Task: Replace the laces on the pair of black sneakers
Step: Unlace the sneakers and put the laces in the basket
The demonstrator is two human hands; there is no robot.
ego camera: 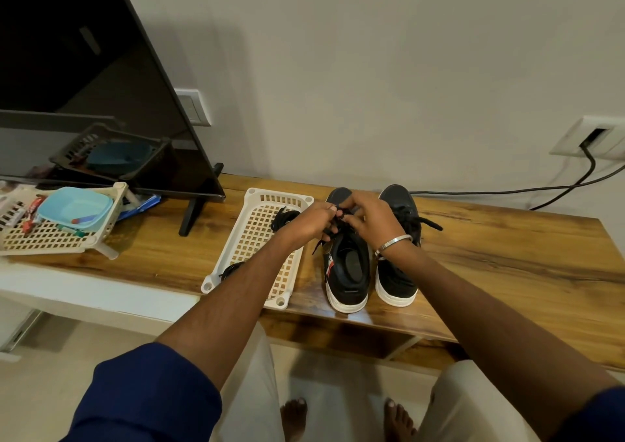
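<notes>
Working over the left sneaker (pixel 346 265), both hands meeting above its eyelet area. Left hand (pixel 306 223) curling fingers round a black lace (pixel 341 220), grip closed on it; right hand (pixel 375 220) pinching the same lace from the other side, grip likewise closed, thumb and fingertips drawn tight together. Probably holding the lace taut between the two hands to feed or pull it through an eyelet, though which eyelet, and whether going in or coming out, cannot tell. Sitting heel-toward-wearer, toes to the wall, both sneakers side by side on the wooden worktop (pixel 507 255), likely for easy reach into the tongue. Right sneaker (pixel 397 272) standing just beside, still laced, loose end trailing right. Resting just left of the shoes, a cream basket (pixel 257 238) carrying more black laces (pixel 284 218), apparently kept near for handing over. Further left: a second basket (pixel 50 235) holding a blue bowl (pixel 76 208), under a dark TV screen (pixel 84 86). Judging the task as early, one shoe being handled, the other untouched.
</notes>
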